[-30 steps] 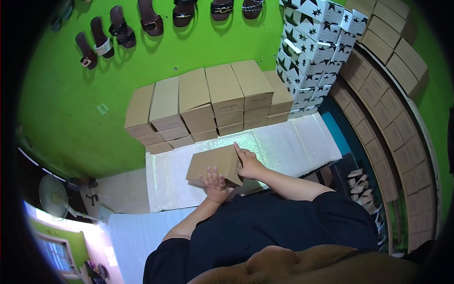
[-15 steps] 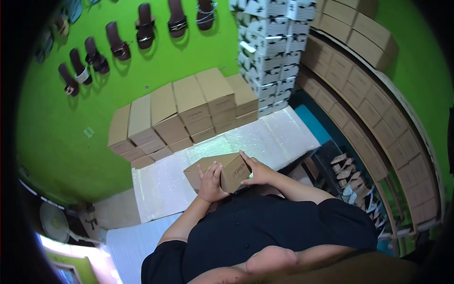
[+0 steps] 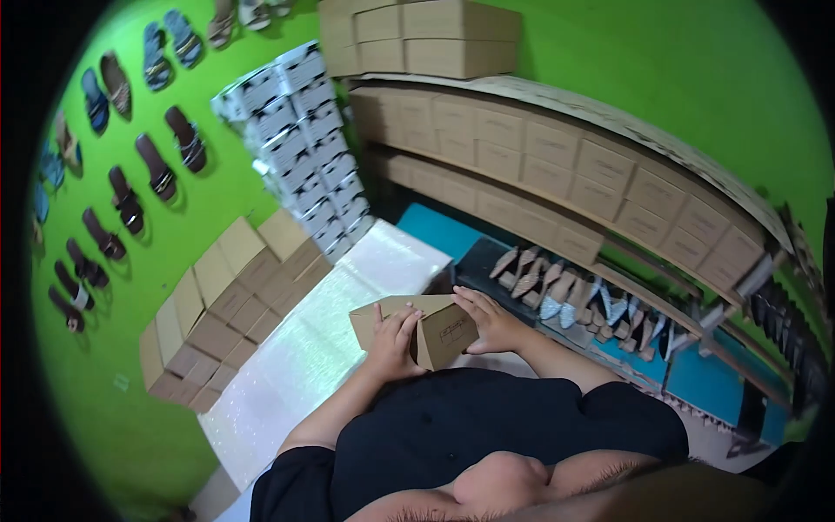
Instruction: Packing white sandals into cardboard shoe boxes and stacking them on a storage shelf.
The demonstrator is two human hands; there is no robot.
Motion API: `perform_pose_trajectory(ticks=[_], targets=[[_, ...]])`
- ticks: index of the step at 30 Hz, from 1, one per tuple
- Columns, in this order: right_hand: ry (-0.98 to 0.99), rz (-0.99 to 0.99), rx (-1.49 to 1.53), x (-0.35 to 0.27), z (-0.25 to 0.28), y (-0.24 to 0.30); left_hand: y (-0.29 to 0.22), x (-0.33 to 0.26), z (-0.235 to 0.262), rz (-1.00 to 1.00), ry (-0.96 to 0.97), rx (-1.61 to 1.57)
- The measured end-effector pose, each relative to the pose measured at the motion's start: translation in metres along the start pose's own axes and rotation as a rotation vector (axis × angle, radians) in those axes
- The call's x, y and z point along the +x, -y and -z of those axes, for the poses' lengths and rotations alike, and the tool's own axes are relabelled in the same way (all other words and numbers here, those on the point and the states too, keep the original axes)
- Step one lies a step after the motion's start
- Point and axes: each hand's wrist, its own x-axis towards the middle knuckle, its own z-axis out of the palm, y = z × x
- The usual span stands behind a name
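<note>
A brown cardboard shoebox (image 3: 446,337) is held between my two hands in front of my body. My left hand (image 3: 397,341) wraps its left side, with the fingers lying over the top edge and near corner. Against the right end presses my right hand (image 3: 489,323), fingers at the upper edge and thumb lower down. The box's lid looks closed, and small dark print marks its near end. Its underside and far side are hidden.
Stacked brown boxes (image 3: 233,304) line the left side of the white glittery table (image 3: 300,352). A tall stack of white patterned boxes (image 3: 304,143) stands behind. Right of it, shelves (image 3: 522,187) carry boxes, with heeled shoes (image 3: 565,296) below. Sandals (image 3: 126,200) hang on the green wall.
My view and body have turned to the right, bringing the shelves and heeled shoes toward the middle. The shoebox has come along in both hands, away from over the table.
</note>
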Motion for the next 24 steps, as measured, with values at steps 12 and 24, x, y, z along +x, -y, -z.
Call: perform_pose_trajectory(ticks=[12, 24], targets=[[-0.152, -0.460, -0.327, -0.166, 0.167, 0.014, -0.095, 0.127, -0.091, -0.296, 0.174, -0.196], [-0.324, -0.589, -0.823, -0.263, 0.211, -0.007, -0.092, 0.125, -0.127, -0.088, 0.152, -0.167]])
